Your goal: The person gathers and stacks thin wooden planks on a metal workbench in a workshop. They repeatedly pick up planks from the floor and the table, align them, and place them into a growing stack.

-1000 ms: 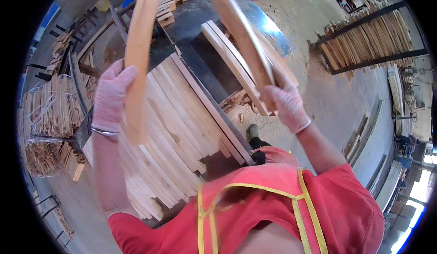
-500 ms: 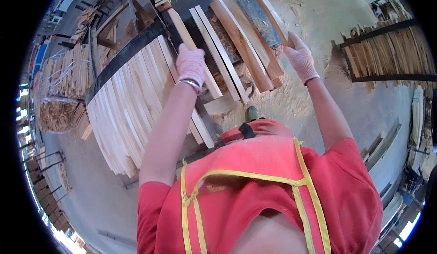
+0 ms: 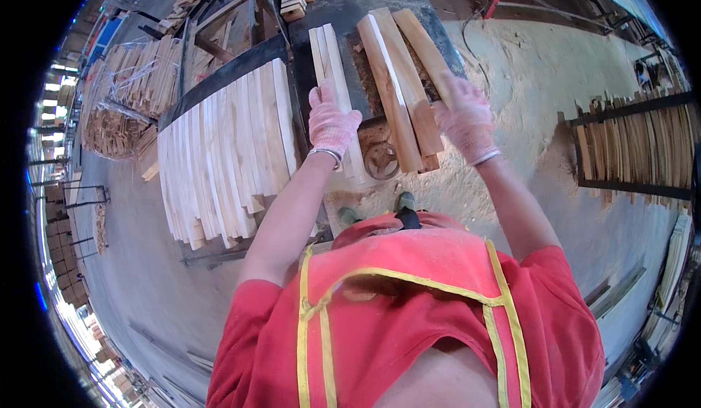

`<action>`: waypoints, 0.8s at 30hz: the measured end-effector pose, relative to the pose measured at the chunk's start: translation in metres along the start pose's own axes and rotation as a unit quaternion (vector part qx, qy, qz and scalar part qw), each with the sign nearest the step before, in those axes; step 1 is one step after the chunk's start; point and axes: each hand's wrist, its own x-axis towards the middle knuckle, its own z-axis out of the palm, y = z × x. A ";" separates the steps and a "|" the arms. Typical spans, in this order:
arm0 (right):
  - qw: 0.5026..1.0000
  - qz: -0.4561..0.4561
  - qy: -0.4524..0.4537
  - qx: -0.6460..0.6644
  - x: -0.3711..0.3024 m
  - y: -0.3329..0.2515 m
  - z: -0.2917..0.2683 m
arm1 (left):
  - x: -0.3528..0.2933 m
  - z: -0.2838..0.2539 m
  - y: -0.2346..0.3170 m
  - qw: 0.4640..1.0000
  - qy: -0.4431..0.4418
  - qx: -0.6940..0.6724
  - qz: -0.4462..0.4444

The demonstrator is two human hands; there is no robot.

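Left hand: the left hand (image 3: 332, 121) wears a pale knitted glove and lies flat on a light plank (image 3: 337, 86). The fingers are spread over the wood and are not closed around it.

Right hand: the right hand (image 3: 465, 113), also in a glove, is wrapped around the near end of a curved brown plank (image 3: 423, 43). The fingers are closed on the wood.

Light plank: it lies on the dark machine table (image 3: 350, 2), one of two thin pale strips side by side. It points away from the person.

Curved brown plank: it is the right one of three thick pieces, and it rests with its far end on the table. Just beside it, to the left, are two more thick planks (image 3: 398, 94), touching each other.

Machine table: a round metal wheel (image 3: 382, 161) is at its near edge, between the two arms. Sawdust (image 3: 526, 101) covers the ground on the right of the table.

Left side: a big stack of pale cut boards (image 3: 226, 145) lies close to the table, its boards fanned out. Further left there are bundles of sticks (image 3: 131, 86).

Right side: a dark rack with upright slats (image 3: 642, 145) stands well apart from the hands.

Person: a red shirt (image 3: 409, 320) with yellow straps fills the lower part of the view.
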 end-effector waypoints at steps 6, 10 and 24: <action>0.985 -0.143 -0.081 -0.060 -0.019 -0.072 0.023 | 0.000 -0.002 0.005 0.999 -0.005 0.035 -0.004; 0.982 -0.174 -0.071 0.016 -0.021 -0.091 0.057 | 0.001 0.004 0.005 0.999 0.015 0.043 -0.002; 0.475 0.141 -0.187 0.848 0.016 -0.028 -0.013 | 0.000 -0.005 0.006 1.000 0.001 0.019 0.013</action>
